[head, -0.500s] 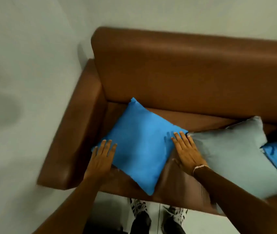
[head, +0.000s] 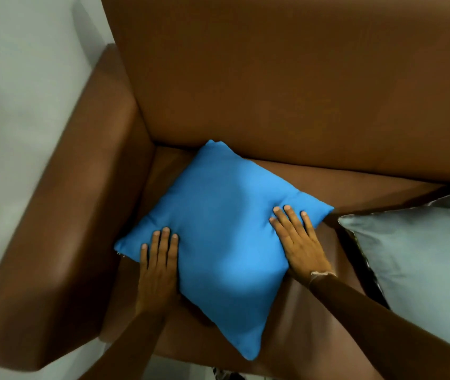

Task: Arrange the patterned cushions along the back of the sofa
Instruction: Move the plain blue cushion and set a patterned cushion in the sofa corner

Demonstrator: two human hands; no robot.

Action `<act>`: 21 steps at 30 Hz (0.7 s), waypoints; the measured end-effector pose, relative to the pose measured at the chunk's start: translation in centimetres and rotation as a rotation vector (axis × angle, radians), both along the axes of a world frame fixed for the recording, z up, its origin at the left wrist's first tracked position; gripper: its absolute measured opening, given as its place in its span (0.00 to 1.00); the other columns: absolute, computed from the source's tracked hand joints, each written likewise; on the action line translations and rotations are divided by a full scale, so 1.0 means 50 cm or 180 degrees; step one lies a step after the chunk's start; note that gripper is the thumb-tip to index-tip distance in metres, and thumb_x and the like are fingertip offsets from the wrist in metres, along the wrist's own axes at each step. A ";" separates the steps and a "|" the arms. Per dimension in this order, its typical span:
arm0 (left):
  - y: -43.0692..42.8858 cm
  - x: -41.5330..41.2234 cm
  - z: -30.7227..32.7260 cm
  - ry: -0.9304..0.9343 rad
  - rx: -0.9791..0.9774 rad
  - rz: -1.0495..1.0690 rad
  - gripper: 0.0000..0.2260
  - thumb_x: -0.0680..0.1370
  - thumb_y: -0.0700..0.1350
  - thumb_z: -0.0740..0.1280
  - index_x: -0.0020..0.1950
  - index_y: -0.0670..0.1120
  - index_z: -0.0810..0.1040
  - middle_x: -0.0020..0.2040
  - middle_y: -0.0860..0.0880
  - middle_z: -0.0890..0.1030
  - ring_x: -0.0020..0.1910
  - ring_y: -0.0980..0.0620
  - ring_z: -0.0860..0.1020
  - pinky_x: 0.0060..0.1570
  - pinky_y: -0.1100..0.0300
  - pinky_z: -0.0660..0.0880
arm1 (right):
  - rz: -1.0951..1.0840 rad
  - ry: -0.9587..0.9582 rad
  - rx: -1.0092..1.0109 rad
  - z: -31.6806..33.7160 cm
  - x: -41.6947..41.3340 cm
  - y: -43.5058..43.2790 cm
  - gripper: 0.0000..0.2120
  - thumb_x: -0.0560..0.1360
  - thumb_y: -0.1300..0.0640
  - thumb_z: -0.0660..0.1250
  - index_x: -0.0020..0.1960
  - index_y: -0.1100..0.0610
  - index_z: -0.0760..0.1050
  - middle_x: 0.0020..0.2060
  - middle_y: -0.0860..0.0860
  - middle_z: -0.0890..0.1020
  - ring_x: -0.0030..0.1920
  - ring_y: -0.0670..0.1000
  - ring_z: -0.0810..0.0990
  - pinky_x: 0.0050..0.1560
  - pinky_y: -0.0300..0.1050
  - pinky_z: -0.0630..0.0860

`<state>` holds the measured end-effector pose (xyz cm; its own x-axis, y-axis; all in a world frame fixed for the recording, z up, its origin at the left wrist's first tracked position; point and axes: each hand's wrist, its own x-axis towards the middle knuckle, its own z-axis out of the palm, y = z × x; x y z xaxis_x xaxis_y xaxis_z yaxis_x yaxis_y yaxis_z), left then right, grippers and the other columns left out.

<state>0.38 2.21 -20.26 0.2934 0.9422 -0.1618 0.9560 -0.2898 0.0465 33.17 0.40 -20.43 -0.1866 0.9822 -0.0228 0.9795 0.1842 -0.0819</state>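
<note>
While the blue cushion (head: 218, 231) lies flat under the left hand (head: 158, 267) and right hand (head: 299, 242), both open-palmed, none stands against the sofa back (head: 300, 91).

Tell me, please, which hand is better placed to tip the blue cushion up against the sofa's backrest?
Probably the right hand. It lies flat on the plain blue square fabric cushion near its right corner, closer to the brown leather backrest. The left hand lies on the left edge, beside the armrest.
</note>
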 end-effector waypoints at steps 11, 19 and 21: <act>0.178 -0.060 0.266 -0.1101 -0.1353 0.1016 0.12 0.77 0.55 0.63 0.53 0.49 0.79 0.50 0.56 0.80 0.59 0.58 0.76 0.64 0.66 0.69 | -0.0484 0.2186 0.0817 0.239 0.029 0.080 0.17 0.74 0.48 0.61 0.61 0.51 0.74 0.53 0.46 0.80 0.57 0.43 0.75 0.61 0.35 0.68; 0.485 -0.014 0.437 -0.1975 0.0199 0.0425 0.13 0.79 0.50 0.68 0.61 0.47 0.80 0.51 0.46 0.86 0.50 0.44 0.83 0.46 0.52 0.75 | -0.0889 0.1703 0.1032 0.395 0.000 0.380 0.17 0.77 0.40 0.57 0.42 0.54 0.69 0.31 0.58 0.79 0.37 0.67 0.79 0.31 0.52 0.68; 0.562 -0.019 0.472 -0.1946 0.0141 0.0244 0.15 0.78 0.56 0.66 0.61 0.50 0.81 0.51 0.47 0.85 0.49 0.48 0.81 0.45 0.55 0.71 | -0.0917 0.1577 0.1122 0.423 0.011 0.456 0.18 0.77 0.39 0.57 0.43 0.54 0.70 0.34 0.59 0.81 0.40 0.68 0.79 0.32 0.51 0.67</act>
